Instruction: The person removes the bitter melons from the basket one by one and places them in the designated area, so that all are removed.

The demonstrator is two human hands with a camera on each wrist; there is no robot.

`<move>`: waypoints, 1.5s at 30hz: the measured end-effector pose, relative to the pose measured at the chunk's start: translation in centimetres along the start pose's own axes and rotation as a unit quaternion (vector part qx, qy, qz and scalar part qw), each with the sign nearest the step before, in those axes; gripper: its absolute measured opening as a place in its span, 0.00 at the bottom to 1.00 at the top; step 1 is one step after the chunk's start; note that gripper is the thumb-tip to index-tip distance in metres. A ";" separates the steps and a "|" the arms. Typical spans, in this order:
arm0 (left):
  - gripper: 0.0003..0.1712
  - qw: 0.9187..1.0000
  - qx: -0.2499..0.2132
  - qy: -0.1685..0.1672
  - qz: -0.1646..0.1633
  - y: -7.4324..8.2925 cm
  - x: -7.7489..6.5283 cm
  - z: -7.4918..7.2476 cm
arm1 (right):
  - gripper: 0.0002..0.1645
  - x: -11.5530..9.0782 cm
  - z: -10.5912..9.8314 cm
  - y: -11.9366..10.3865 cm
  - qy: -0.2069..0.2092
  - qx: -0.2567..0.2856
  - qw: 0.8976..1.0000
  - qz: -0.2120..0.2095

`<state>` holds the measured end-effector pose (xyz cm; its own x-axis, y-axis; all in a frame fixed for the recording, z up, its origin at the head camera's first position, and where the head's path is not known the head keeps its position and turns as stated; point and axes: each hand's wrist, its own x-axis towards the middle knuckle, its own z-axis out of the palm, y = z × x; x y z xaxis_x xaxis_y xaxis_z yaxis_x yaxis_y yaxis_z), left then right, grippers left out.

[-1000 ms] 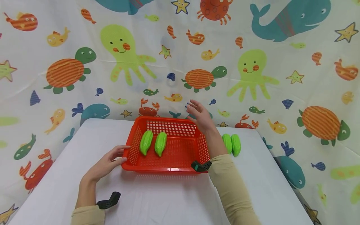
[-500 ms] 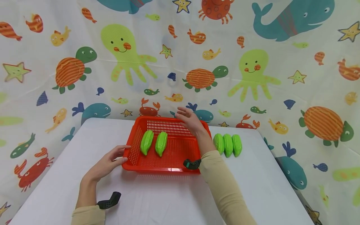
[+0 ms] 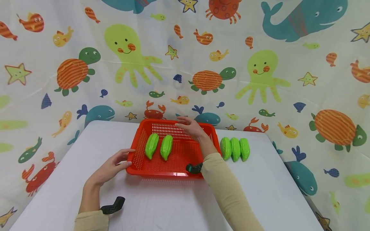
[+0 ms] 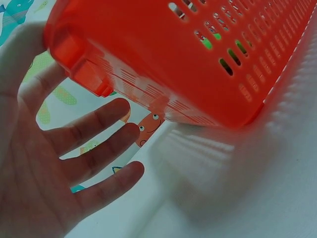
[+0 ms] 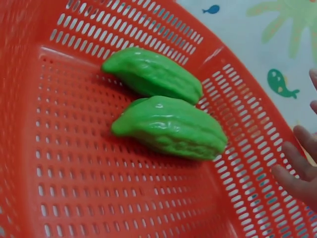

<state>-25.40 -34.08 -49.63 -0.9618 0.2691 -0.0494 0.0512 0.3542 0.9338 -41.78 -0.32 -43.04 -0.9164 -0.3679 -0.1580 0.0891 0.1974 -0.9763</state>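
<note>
A red plastic basket with slotted walls stands on the white table. In it, toward its left side, lie two glossy green, ridged, bumpy fruits that look like toy bitter melons, a left one and a right one. My left hand touches the basket's left rim with thumb and index finger; in the left wrist view its other fingers spread apart, loosely straight. Over the back right of the basket hovers my right hand, holding nothing, fingers loosely extended; the right wrist view catches only its fingertips.
Three more of these green melons lie side by side on the table, just right of the basket. Behind the table hangs a white curtain printed with sea animals. Each wrist wears a black camera mount.
My right hand has moved left and slightly down, from the basket's back right toward its middle back, uncovering the third melon on the right. My left hand keeps its place.
</note>
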 end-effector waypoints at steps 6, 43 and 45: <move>0.33 1.000 0.006 0.000 -0.001 0.1 0.1 0.0 | 0.32 0.3 0.1 0.4 -0.013 -0.011 1.000 0.024; 0.33 1.000 0.005 0.003 0.003 0.0 0.1 0.0 | 0.34 0.9 1.9 1.9 -0.093 -0.077 0.980 0.160; 0.32 1.000 0.006 0.003 0.003 0.0 0.1 -0.1 | 0.35 1.0 2.1 1.9 -0.098 -0.074 0.979 0.163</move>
<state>-25.56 -34.10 -49.63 -0.9630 0.2663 -0.0414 0.0606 0.3636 0.9296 -41.66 -2.20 -45.39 -0.7550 -0.4269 -0.4977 0.2945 0.4574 -0.8391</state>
